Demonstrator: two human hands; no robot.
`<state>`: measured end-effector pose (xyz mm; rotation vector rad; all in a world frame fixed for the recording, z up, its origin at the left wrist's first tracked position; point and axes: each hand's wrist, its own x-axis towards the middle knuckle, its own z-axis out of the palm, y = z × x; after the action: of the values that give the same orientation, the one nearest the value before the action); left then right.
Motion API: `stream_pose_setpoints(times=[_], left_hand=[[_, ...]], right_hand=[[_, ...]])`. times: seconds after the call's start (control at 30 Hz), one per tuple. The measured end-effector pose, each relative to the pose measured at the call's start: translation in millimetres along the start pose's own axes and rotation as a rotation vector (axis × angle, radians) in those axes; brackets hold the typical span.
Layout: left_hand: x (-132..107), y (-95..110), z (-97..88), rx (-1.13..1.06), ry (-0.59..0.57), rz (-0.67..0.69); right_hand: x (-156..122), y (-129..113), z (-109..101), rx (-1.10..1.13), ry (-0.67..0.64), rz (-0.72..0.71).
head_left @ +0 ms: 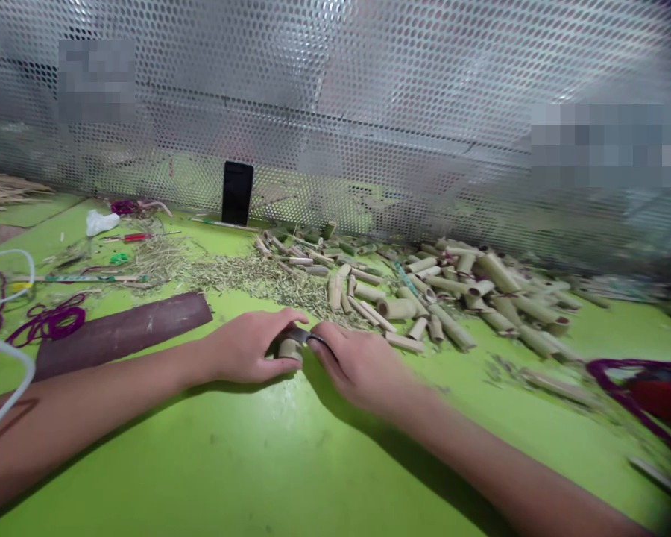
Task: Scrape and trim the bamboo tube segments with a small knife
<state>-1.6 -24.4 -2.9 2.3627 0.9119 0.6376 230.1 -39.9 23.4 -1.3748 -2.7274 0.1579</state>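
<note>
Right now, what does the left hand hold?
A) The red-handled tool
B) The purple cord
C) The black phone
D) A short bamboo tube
D. The left hand curls around the short bamboo tube, while the right hand presses a dark blade against it.

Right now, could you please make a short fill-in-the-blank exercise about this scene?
The left hand grips a short tube of ____.
The right hand presses a dark ____ against that tube.
The phone stands ____ before the perforated metal screen.
The tabletop is ____.

Missing words: bamboo; blade; upright; green.
</note>
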Motion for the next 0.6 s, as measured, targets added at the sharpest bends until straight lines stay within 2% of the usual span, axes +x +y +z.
stream_pose_setpoints(times=[0.23,0.6], left_hand=[[0.3,2.8,-1.5,-0.026,0.011,-0.031],[0.3,0.0,-1.1,0.015,0.022,-0.015]], right_hand=[[6.7,-12.4,-0.6,-0.012,-0.052,0.035],[7.0,-10.2,-1.7,0.001,-0.076,0.022]])
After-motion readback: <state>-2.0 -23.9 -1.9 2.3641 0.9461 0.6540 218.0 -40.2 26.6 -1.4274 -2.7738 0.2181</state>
